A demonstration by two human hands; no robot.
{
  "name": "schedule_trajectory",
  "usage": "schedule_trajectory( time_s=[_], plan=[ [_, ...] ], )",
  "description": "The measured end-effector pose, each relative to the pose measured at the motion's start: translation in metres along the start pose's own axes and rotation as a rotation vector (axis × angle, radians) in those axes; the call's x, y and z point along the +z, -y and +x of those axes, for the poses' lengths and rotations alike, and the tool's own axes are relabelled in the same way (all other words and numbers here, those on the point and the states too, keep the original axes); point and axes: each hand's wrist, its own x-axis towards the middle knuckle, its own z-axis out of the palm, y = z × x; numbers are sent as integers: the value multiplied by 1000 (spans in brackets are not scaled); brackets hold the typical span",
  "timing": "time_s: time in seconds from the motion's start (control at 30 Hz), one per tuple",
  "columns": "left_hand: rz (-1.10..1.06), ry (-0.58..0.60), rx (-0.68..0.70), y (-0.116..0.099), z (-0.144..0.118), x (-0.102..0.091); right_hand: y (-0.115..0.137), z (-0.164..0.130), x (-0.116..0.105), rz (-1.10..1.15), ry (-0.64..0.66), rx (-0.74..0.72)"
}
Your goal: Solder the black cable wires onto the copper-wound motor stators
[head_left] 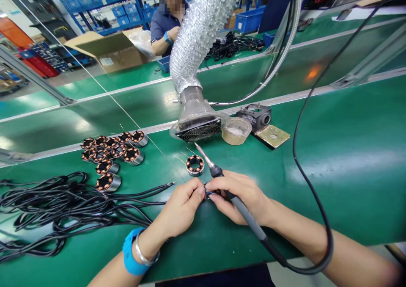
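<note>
A worker's two hands meet at the near edge of a green worktop (349, 160). The left hand (182, 208), w/ a blue wristband (130, 253) and a metal bangle, pinches a thin wire end (207, 192) between thumb and fingertips. The right hand (242, 198) touches the same spot w/ its fingertips while gripping a soldering iron (222, 179) like a pen, tip angled up and away toward the fan; its black cord (314, 194) loops round the right forearm and climbs to the top of the frame. Just beyond the hands, a single copper-wound stator (194, 164) lies flat on the worktop, apart from the fingers. To the left, a tangle of black cables (57, 206) spreads across the surface, stripped ends pointing toward the hands. Behind that, approx. a dozen more stators (111, 155) sit clustered together. Centre, a fume extractor (198, 122) w/ a silver flexible duct faces the hands; beside it a roll of tape (236, 130) and a small metal fixture (257, 117) on a brass-coloured plate. In the bkgd, across two further green belts, another person in a dark shirt (161, 22) stands near an open cardboard box (111, 50) and blue storage bins.
</note>
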Motion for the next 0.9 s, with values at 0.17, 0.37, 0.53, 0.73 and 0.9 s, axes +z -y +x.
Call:
schedule_trajectory(
  time_s=[0.17, 0.37, 0.53, 0.73, 0.9],
  plan=[
    [-337, 59, -155, 2, 4, 2, -2, -3, 4, -13, -3, -36],
    [-429, -9, -201, -1, 6, 7, 7, 1, 9, -100, -119, 48],
    [-400, -50, -190, 2, 6, 9, 10, -4, 1, -65, -42, 160],
    [-356, -83, -183, 2, 6, 11, 5, -7, 7, -5, -49, 194],
    [-307, -157, -197, 3, 6, 12, 0, -6, 13, -90, -119, 142]
  ],
)
